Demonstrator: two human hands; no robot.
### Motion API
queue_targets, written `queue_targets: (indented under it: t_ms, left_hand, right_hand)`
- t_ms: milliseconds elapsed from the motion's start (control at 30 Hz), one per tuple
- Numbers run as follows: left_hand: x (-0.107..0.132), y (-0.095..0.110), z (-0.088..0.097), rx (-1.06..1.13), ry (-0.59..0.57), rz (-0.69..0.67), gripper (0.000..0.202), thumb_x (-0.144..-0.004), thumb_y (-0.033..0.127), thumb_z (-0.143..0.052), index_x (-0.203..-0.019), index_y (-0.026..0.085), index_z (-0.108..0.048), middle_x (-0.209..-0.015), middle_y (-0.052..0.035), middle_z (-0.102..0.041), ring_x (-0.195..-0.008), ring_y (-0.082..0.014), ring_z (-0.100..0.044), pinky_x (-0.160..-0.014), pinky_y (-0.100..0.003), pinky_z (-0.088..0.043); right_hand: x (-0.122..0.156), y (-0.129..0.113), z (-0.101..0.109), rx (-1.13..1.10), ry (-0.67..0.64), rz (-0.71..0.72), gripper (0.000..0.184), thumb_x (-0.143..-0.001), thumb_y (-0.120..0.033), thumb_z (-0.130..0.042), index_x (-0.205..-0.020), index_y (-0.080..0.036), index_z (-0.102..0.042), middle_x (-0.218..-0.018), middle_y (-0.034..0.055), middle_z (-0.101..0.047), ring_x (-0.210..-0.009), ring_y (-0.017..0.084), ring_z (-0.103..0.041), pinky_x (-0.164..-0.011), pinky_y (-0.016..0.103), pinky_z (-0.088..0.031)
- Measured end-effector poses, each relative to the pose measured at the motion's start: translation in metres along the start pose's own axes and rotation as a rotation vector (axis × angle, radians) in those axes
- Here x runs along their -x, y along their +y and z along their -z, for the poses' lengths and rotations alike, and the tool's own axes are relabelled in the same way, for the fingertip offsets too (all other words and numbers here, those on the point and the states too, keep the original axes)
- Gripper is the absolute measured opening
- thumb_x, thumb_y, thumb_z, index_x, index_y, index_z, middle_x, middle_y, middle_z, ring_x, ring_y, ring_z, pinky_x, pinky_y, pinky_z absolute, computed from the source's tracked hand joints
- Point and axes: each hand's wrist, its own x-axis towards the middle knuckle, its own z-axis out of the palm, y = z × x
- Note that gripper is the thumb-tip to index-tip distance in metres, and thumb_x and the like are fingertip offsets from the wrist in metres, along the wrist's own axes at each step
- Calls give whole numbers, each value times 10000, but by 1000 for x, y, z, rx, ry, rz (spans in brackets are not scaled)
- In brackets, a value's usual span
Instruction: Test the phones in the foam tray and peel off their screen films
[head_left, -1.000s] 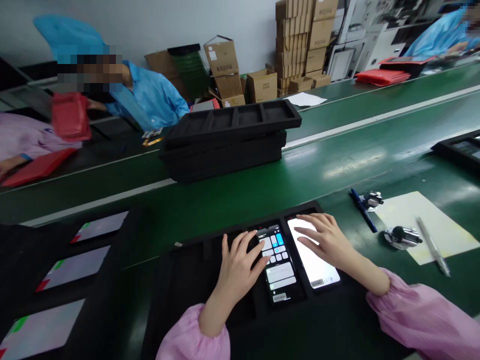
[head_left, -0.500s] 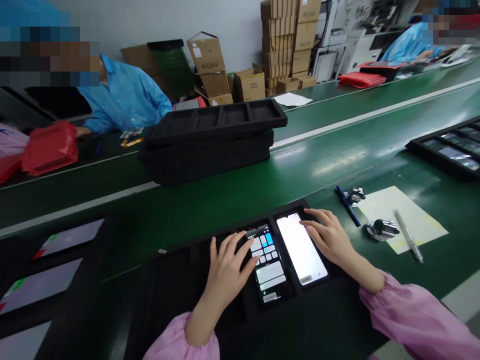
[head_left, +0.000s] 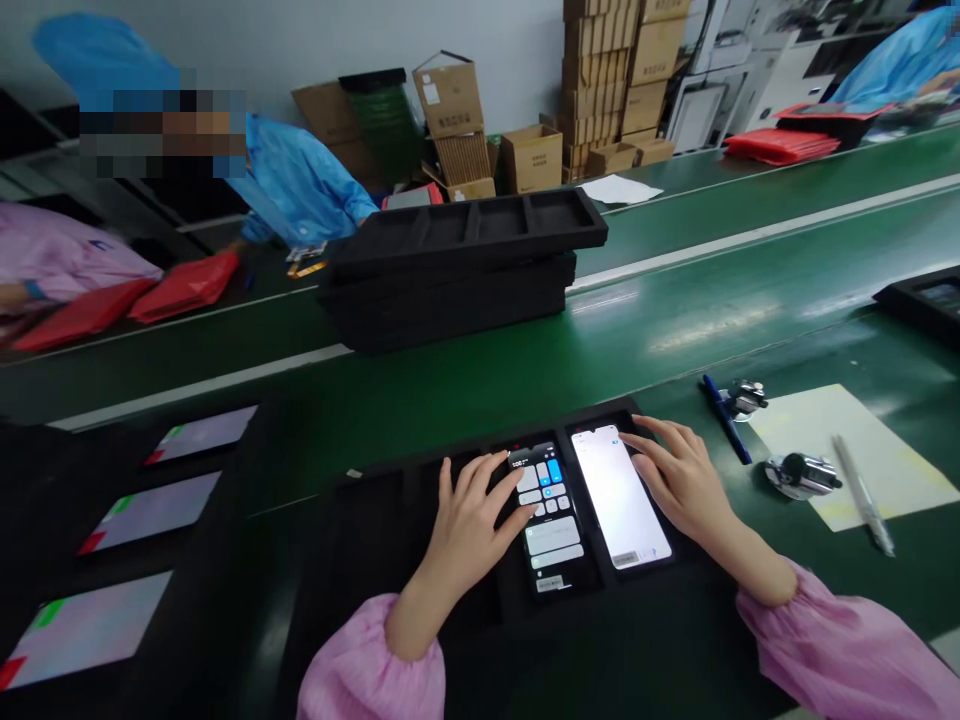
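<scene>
Two phones lie side by side in a black foam tray [head_left: 390,500] in front of me. The left phone [head_left: 551,530] shows a panel of grey and blue tiles. The right phone [head_left: 619,500] shows a bright white screen. My left hand [head_left: 472,520] lies open with spread fingers, its fingertips on the left phone's left edge. My right hand [head_left: 679,480] is also open, fingers stretched out and resting at the right phone's upper right edge. Neither hand holds anything.
A stack of black foam trays [head_left: 457,270] stands on the green belt [head_left: 675,310] ahead. Right of me lie a blue pen [head_left: 726,432], two metal stamps [head_left: 802,473], a paper sheet [head_left: 855,450] and a grey pen [head_left: 862,495]. Phones [head_left: 150,510] fill a tray at left. Other people work across the belt.
My right hand slid off the white screen to the phone's right edge. My left hand stayed on the left phone. The person opposite put down red bags.
</scene>
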Motion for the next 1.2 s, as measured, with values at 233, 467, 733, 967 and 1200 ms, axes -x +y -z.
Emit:
queue_targets:
  t_ms: [233, 467, 733, 967, 1200]
  left_hand:
    - [1, 2, -3, 10, -15, 34, 306, -1003, 445, -554, -1194, 285, -733, -1313, -120, -693, -1231, -320, -623, -1100, -752, -417]
    - [4, 0, -5, 19, -11, 36, 308, -1002, 425, -559, -1214, 279, -728, -1312, -132, -690, -1227, -330, -619, -1084, -771, -414]
    - [3, 0, -6, 28, 36, 27, 311, -1010, 446, -535, -1181, 277, -732, -1281, -119, -709, -1188, -321, -645, -1091, -740, -428]
    - [8, 2, 8, 40, 157, 29, 317, -1029, 384, -499, -1232, 226, -684, -1242, -97, -727, -1166, -256, -660, -1223, -596, -327]
    - [75, -3, 40, -41, 158, -54, 322, -996, 292, -558, -1303, 215, -618, -1172, -50, -752, -1109, -185, -693, -1225, -382, -329]
  right_hand:
    - [0, 1, -1, -43, 2, -11, 390, -1081, -307, -378, -1167, -243, -754, -1248, 117, -701, -1095, 285, -620, -877, 442, -502]
    - [0, 1, -1, -67, -5, -14, 394, -1082, -312, -375, -1171, -237, -751, -1236, 119, -703, -1097, 283, -621, -882, 439, -505]
    - [-9, -14, 9, -19, 7, 88, 346, -1091, -327, -410, -1142, -223, -736, -1215, 122, -712, -1100, 282, -613, -861, 421, -486]
    - [-30, -47, 1, -60, -226, 212, 371, -1086, -413, -418, -1267, -246, -696, -1403, 159, -627, -1217, 327, -571, -947, 506, -475]
    - [-34, -55, -10, -54, -211, 210, 384, -1051, -498, -519, -1253, -219, -690, -1398, 157, -633, -1199, 325, -589, -967, 521, -475]
